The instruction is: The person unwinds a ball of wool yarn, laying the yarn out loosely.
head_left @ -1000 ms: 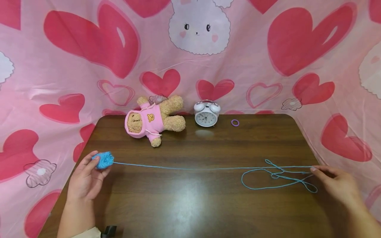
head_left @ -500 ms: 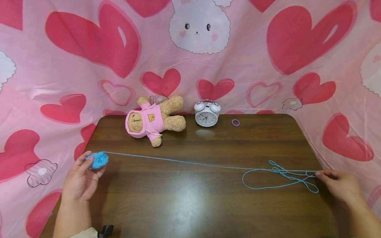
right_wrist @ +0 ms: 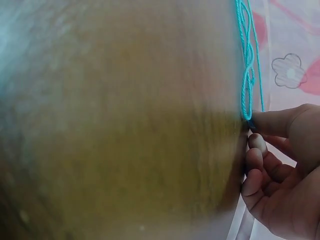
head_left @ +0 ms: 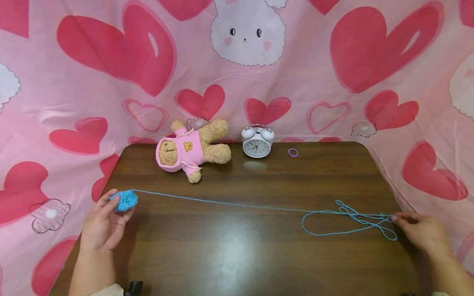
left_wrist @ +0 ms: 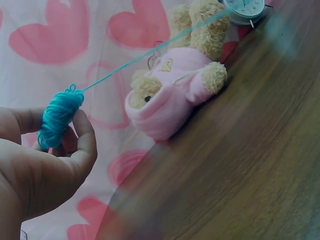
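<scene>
In the head view my left hand holds a small ball of blue yarn between thumb and fingers, above the table's left side. One taut yarn strand runs from the ball across to my right hand, which pinches it near the right edge. Loose loops of the same yarn lie on the table just left of the right hand. The left wrist view shows the wound yarn ball gripped by the fingers. In the right wrist view, yarn loops meet the pinching thumb and finger.
On the brown table, a teddy bear in a pink hoodie lies along the back. Beside it stands a white alarm clock, then a purple ring. A pink heart-patterned cloth hangs behind and around the sides.
My left hand with the yarn ball moved left, then slightly back right. My right hand shifted a little right and down. The strand now slopes down toward the right, and the loops shifted slightly.
</scene>
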### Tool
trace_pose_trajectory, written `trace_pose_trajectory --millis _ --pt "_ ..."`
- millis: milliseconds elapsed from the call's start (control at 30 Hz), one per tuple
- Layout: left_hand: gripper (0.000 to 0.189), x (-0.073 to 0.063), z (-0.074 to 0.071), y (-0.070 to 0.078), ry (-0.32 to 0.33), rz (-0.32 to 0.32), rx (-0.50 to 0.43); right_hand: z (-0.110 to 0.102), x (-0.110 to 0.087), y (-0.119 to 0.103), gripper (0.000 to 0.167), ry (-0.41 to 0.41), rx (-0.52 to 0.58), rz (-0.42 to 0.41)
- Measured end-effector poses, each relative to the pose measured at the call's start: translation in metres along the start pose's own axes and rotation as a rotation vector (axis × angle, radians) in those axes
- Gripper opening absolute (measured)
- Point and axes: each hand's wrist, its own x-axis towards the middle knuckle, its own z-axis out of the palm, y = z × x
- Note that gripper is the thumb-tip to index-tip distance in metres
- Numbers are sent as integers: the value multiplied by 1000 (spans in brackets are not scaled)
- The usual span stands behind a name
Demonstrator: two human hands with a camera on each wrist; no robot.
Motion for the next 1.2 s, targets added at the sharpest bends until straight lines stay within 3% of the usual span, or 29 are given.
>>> trace_pose_trajectory --millis 167,600,900,1200 --pt "32 2 1 -5 -14 -12 10 0 0 0 38 16 0 -22" --pt "28 4 6 -14 35 -44 124 -4 -2 -2 33 24 9 -34" --pt "27 6 10 -17 41 -49 124 -8 -4 -25 40 50 52 -39" --pt "27 10 15 -20 30 -53 149 3 -1 -57 42 85 118 -53"
